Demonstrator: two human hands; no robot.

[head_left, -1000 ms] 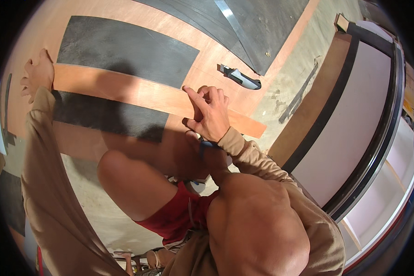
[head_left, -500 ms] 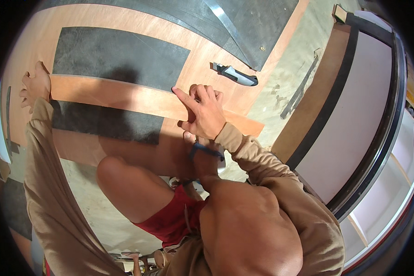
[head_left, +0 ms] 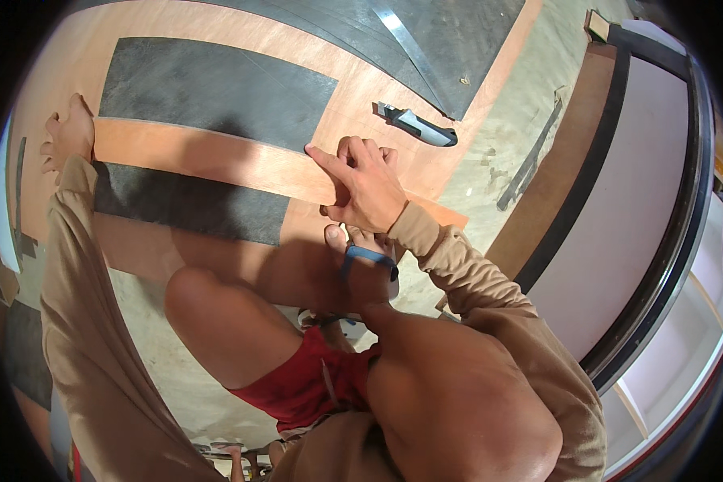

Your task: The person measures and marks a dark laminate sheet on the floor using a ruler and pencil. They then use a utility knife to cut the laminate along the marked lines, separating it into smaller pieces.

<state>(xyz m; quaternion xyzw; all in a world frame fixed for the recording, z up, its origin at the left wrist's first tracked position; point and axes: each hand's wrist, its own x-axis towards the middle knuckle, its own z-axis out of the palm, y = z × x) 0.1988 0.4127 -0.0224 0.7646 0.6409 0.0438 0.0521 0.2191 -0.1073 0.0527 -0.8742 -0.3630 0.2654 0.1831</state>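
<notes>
You have one wooden strip [head_left: 209, 157] in front of you, running from the left of the frame to just right of center and sloping down a little toward its right end. Black sheet material [head_left: 217, 80] shows along both its long sides, in two areas; whether these join beneath the strip you cannot tell. Both lie on one plywood board [head_left: 353, 112], and one larger black sheet [head_left: 490, 48] fills the top of the frame, with one metal straightedge [head_left: 406, 40] lying on it. One utility knife [head_left: 420, 127], gray and black, rests on the plywood right of upper center, blade end toward the left. One framed panel [head_left: 610, 185] stands at the right of the frame, and one dark narrow piece [head_left: 530, 157] lies on the floor [head_left: 502, 120] beside it. Your left hand [head_left: 71, 132] is open, fingers spread, at the strip's left end; how hard it presses you cannot tell. Your right hand [head_left: 367, 185] is partly open over the strip's right part, index finger stretched to the upper edge, thumb apart at the lower edge, the other fingers curled. Your foot [head_left: 369, 277], under one blue strap [head_left: 367, 255], is just below that hand.
</notes>
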